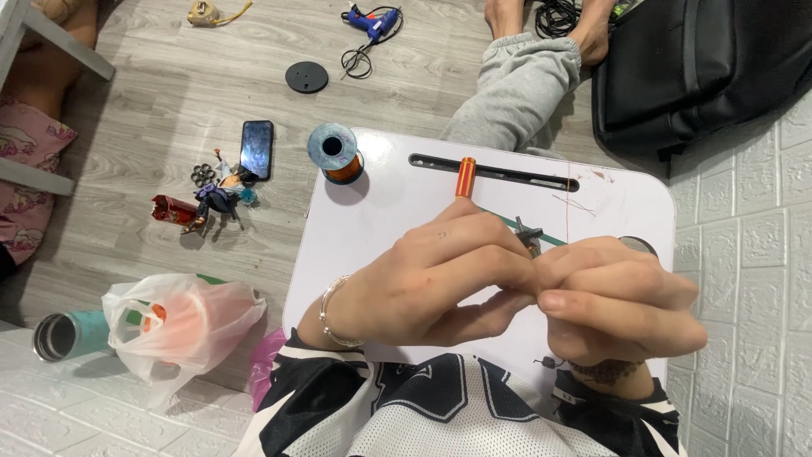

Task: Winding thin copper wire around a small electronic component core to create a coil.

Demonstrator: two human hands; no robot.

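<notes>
Both hands meet low in the centre of the frame, above a white lap surface (406, 195) with rounded corners. The left hand (423, 275), a thin bracelet at its wrist, is curled shut around a tool with an orange and red striped handle (466, 178), whose end sticks up past the knuckles. The right hand (613, 296) is closed in a loose fist against the left fingertips; whether it pinches anything I cannot tell, as the fingers hide it. A small dark metal part (528, 231) and a green strip (541, 235) show just above the spot where the hands touch.

On the upper left corner of the surface stands a spool of copper wire (336, 154).

On the floor at lower left, a translucent plastic bag (182, 326) holds something orange and something green, too blurred to name. Beside it lies a teal tumbler (68, 334) on its side, its open mouth dark. A black bag (702, 63) sits at upper right, its contents out of sight. A phone (257, 149) and a blue glue gun (372, 21) lie on the floor further up.
</notes>
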